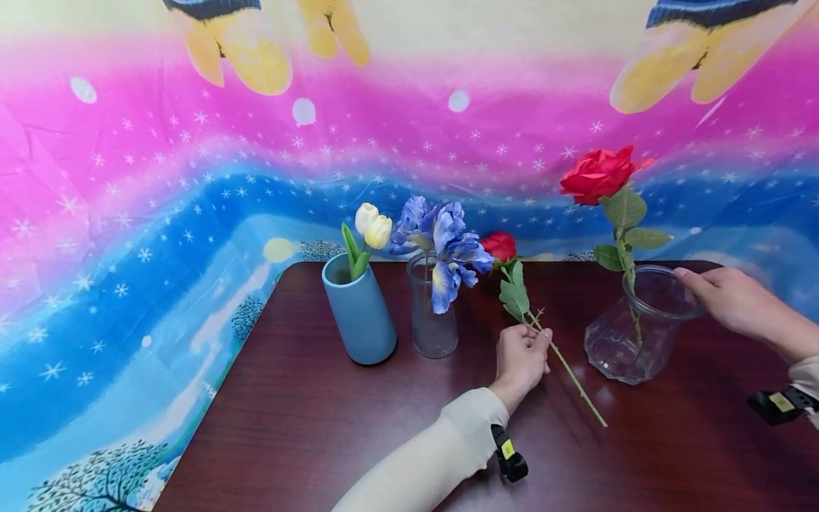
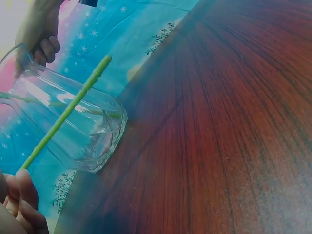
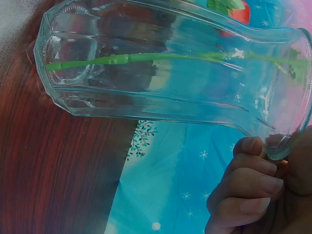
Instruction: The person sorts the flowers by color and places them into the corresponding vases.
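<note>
A red rose with a long green stem is pinched partway down by my left hand; its bloom points to the back of the table. In the left wrist view the stem's cut end rises in front of the glass. My right hand grips the flared rim of a clear glass vase, thumb over the edge and fingers curled outside. Inside that vase stands another red rose, its stem reaching down to the base in the right wrist view.
Left of my left hand a narrow glass vase holds blue irises. Beside it stands a blue-grey vase with white tulips. A patterned cloth hangs behind the dark wooden table.
</note>
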`<state>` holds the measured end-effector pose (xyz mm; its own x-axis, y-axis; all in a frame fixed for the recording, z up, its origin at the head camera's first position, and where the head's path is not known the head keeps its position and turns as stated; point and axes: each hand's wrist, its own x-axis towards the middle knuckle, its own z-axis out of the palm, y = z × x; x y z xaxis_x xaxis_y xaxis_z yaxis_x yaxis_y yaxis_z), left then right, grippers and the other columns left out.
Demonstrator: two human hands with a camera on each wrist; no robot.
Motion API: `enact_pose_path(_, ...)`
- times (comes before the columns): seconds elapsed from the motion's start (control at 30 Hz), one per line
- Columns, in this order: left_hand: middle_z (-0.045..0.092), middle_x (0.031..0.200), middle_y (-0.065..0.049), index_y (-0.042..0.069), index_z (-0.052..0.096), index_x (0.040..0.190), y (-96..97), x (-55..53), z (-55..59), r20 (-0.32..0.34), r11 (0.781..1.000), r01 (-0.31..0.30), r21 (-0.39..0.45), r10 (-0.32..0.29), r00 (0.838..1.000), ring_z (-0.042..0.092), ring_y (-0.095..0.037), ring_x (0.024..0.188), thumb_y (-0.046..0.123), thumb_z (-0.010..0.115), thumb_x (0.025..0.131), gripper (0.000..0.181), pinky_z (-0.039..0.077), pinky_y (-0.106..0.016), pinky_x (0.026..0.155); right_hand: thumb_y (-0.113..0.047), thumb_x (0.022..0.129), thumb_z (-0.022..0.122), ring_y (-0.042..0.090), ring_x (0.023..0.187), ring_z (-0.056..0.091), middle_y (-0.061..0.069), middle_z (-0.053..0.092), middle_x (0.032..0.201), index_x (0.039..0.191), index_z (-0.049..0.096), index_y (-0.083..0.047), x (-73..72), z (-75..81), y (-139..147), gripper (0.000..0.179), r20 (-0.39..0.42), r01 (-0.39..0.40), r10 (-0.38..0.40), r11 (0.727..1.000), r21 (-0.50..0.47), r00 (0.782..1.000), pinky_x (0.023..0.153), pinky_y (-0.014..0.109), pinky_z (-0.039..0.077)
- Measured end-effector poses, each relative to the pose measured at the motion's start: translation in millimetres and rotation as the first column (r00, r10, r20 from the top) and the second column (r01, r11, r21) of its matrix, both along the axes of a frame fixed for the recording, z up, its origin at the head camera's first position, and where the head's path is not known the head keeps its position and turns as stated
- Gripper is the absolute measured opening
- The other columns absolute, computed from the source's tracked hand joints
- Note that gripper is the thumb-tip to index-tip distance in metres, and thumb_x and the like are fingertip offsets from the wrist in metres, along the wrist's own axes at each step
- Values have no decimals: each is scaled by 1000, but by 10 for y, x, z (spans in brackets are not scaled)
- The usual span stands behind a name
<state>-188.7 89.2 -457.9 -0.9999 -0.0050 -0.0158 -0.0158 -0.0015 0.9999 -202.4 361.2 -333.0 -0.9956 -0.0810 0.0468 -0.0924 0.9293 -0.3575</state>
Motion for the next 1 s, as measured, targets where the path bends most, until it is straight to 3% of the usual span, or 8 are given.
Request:
enact_pose_path(0.1,64,61,-25,6,59,77,2,-13,1,-9,996,7,85,-7,1000,46,-3,35,12,71,94,21,38,-16,41,-38,112,24,12,52,32,-2,38,60,68,55,-9,3,8,-1,61,8,5,-5,1000,3,1000,54,30,28)
enact_pose_path(0.23,56,53,-8,4,59,76,4,-31,0,-19,985,23,172,-20,1000,48,-5,36,10,72,92,22,43,-18,42,-39,111,25,12,53,33,-2,39,60,70,57,-8,2,15,4,61,14,10,-10,1000,2,1000,54,30,28)
enact_pose_path(0.37,52,52,4,3,60,76,13,-31,2,-36,981,32,192,-25,999,49,-4,37,10,72,92,21,44,-19,42,-38,111,25,13,54,34,-1,40,61,73,60,-6,-2,20,7,61,13,8,-8,1000,1,1000,55,30,29)
enact_pose_path(0.47,51,51,6,1,63,77,22,-25,14,-60,980,30,197,-19,998,49,-3,36,10,71,93,20,43,-18,42,-38,112,25,13,54,33,-1,40,61,74,60,-6,-5,22,5,60,12,6,-6,1000,1,1000,55,30,29)
enact_pose_path(0.67,51,50,1,-5,64,81,38,-32,69,-125,976,18,215,9,992,48,-3,36,10,71,93,20,38,-16,40,-39,111,24,12,53,33,-2,38,60,72,59,-7,2,34,-1,62,24,8,-8,1000,3,1000,55,30,28)
enact_pose_path(1.0,57,55,-25,-6,65,86,21,-44,227,-243,983,40,181,5,970,47,0,37,15,69,96,23,35,-16,40,-40,111,22,12,52,32,-3,36,59,70,57,-8,10,33,-6,63,50,10,-10,1000,0,999,55,30,28)
